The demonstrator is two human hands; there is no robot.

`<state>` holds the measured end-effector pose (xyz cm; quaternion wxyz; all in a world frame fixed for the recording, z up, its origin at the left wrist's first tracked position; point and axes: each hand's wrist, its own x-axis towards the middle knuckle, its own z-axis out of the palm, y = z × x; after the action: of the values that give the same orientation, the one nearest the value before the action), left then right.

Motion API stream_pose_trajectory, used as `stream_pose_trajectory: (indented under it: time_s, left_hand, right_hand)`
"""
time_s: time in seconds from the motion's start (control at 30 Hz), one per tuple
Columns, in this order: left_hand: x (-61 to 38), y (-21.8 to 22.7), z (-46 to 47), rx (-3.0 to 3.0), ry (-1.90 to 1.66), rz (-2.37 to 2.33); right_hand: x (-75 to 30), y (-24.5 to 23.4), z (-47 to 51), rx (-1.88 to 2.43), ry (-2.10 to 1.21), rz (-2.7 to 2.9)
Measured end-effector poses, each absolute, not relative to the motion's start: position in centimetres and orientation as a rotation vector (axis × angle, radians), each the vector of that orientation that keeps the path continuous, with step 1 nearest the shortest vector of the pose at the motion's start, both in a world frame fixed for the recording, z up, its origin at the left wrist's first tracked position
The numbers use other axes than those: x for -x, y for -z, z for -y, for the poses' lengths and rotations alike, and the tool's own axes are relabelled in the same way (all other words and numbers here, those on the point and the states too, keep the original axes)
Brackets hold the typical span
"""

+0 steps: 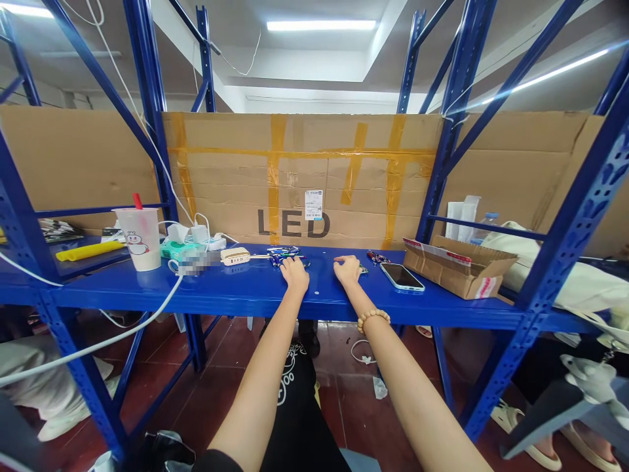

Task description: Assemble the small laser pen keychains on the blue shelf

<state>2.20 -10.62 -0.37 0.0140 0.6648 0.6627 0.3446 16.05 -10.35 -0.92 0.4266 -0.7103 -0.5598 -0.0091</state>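
Observation:
My left hand (295,274) rests at the front of a pile of small shiny coloured pieces (285,251), its fingers stretched out and slightly spread onto them. The pieces are too small to name; blue and purple show among them. To the right, my right hand (348,270) is held just above the blue shelf (317,303), fingers curled inward. What it grips, if anything, is hidden. A little greenish piece (363,269) shows beside that hand. Farther right lies a second small cluster of coloured pieces (377,257), close to a phone (403,276).
On the left stand a cup with a red straw (140,239), a power strip (234,255) and white cables. An open cardboard box (457,265) sits at the right. Taped cardboard (221,190) backs the shelf; blue posts (555,229) flank it. People sit on both sides.

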Motion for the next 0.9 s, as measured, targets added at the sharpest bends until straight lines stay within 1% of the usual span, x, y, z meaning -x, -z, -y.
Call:
stream_pose_trajectory:
  time_s: [0.13, 0.3, 0.47, 0.7, 0.9]
  left_hand:
    - [-1.9, 0.1, 10.5, -1.931, -1.042, -2.232]
    - [-2.2, 0.2, 10.4, -1.869, -0.982, -2.275]
    - [-2.2, 0.3, 10.2, -1.948, -0.986, -2.195]
    - [-2.1, 0.1, 10.1, -2.182, -0.876, -1.864]
    - [-2.1, -0.1, 10.1, -2.215, -0.797, -1.818]
  right_hand:
    - [-15.3, 0.8, 10.8, 1.859, 0.217, 1.371]
    - [-14.4, 0.8, 10.9, 1.995, 0.327, 1.364]
    - [-14.3, 1.0, 10.6, 2.181, 0.300, 1.263]
    - [-14.4, 0.9, 10.6, 2.294, 0.147, 1.262]
    - [-14.1, 0.4, 11.4, 2.315, 0.255, 1.295]
